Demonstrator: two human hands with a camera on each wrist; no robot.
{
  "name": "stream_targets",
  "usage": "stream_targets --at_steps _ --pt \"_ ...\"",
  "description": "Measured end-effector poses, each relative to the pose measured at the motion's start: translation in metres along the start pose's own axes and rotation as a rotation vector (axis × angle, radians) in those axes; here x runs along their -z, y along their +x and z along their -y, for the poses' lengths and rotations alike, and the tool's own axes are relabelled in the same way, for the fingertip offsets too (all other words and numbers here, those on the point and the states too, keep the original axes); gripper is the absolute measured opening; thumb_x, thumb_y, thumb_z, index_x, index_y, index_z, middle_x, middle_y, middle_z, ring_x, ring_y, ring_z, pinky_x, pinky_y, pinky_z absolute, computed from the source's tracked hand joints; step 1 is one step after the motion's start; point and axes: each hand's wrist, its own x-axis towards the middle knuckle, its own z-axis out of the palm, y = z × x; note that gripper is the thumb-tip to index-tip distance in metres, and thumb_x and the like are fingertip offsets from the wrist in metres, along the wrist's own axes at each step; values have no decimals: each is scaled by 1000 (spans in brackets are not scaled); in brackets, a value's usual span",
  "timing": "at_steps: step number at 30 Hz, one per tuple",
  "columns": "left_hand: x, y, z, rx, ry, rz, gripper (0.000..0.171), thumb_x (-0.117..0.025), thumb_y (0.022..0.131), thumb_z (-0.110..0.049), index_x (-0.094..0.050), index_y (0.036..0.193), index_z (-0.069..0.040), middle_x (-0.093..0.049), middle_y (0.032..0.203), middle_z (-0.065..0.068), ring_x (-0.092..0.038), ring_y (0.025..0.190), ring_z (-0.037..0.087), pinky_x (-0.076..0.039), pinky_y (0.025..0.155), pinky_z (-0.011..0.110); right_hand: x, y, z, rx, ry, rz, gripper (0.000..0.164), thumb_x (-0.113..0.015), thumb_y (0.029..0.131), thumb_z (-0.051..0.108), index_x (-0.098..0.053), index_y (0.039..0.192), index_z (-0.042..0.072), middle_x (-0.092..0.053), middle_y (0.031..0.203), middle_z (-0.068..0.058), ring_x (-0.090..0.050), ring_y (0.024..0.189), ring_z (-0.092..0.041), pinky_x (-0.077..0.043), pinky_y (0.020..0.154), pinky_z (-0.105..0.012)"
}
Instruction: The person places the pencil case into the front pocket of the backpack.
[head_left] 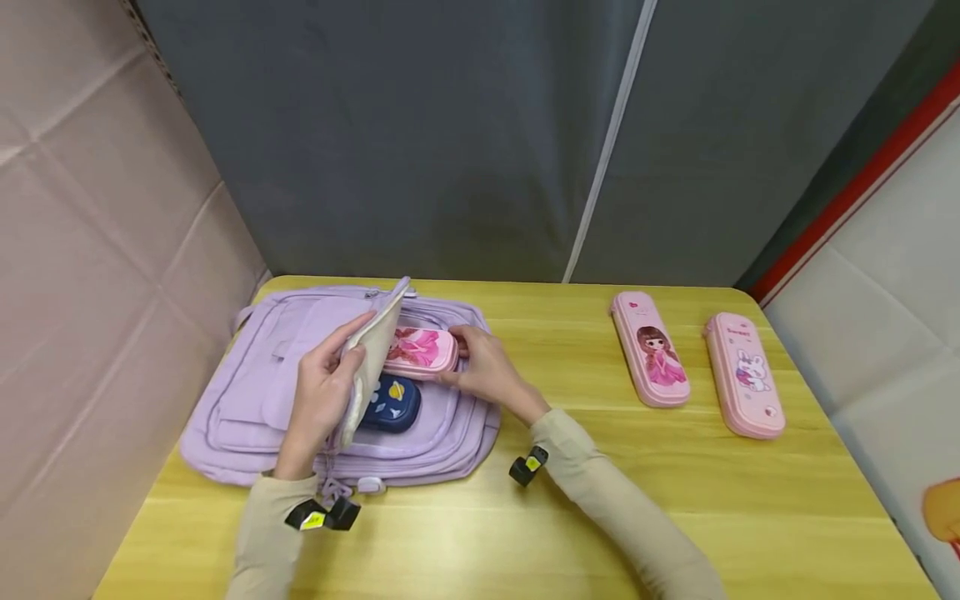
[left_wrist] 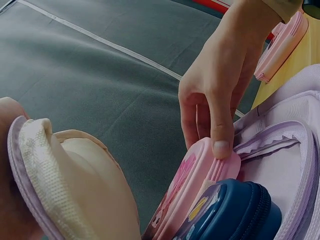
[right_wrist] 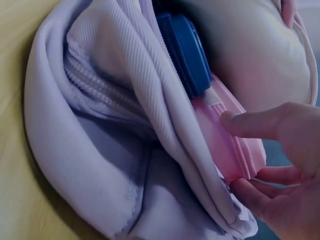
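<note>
A lilac backpack (head_left: 247, 375) lies on the table with its front pocket unzipped. My left hand (head_left: 324, 387) grips the pocket's flap (head_left: 372, 350) and holds it raised, its cream lining showing. Inside the pocket is a dark blue pencil case (head_left: 395, 406) with a planet print. Beside it sits a pink pencil case (head_left: 424, 348), partly inside the pocket, its far end hidden by the flap. The right hand (head_left: 487, 367) pinches the outer end of this pink case; in the right wrist view the thumb (right_wrist: 250, 124) presses near its zipper.
On the right of the yellow wooden table (head_left: 570, 500) lie a pink pencil case with a doll print (head_left: 651, 350) and another with a bunny print (head_left: 745, 375). A grey curtain (head_left: 420, 150) hangs behind the table.
</note>
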Motion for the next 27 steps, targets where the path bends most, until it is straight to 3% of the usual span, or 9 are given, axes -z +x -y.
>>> stream_targets --at_steps 3,5,11,13,20,27 --pt "-1 0 -1 -1 -3 6 42 -53 100 -2 -66 137 -18 -68 126 10 -51 69 6 -44 60 21 -2 2 0 12 -11 -9 72 -92 74 22 -58 132 -3 -68 123 -15 -69 106 -24 -55 96 -35" --pt "-1 0 -1 -1 -3 8 43 -53 99 -1 -66 137 -18 -68 128 9 -51 69 6 -44 60 20 -3 3 1 17 -18 -12 70 -91 74 21 -58 130 -3 -68 122 -16 -69 104 -23 -55 95 -35" --pt "-1 -1 -2 10 9 -4 42 -55 99 -2 -67 135 -20 -67 96 11 -29 46 2 -36 47 25 -7 8 3 14 23 -8 66 -89 76 14 -57 130 -6 -67 120 -18 -70 102 -24 -58 91 -32" --pt "-1 0 -3 14 7 -7 42 -55 99 -2 -68 135 -20 -66 90 13 -29 46 2 -35 47 25 -8 9 5 5 35 0 65 -88 77 12 -56 131 -7 -67 121 -19 -70 103 -24 -58 91 -31" --pt "-1 0 -4 7 -21 12 43 -55 99 -1 -66 137 -17 -68 124 10 -45 60 6 -43 56 22 -11 11 6 -15 57 3 59 -84 79 3 -56 130 -10 -66 121 -23 -69 108 -29 -57 94 -31" --pt "-1 -1 -3 8 -28 16 43 -54 100 0 -66 137 -17 -66 131 7 -53 77 7 -44 65 18 -15 12 5 28 104 -10 49 -76 80 -9 -57 124 -14 -67 118 -28 -68 111 -35 -56 98 -38"
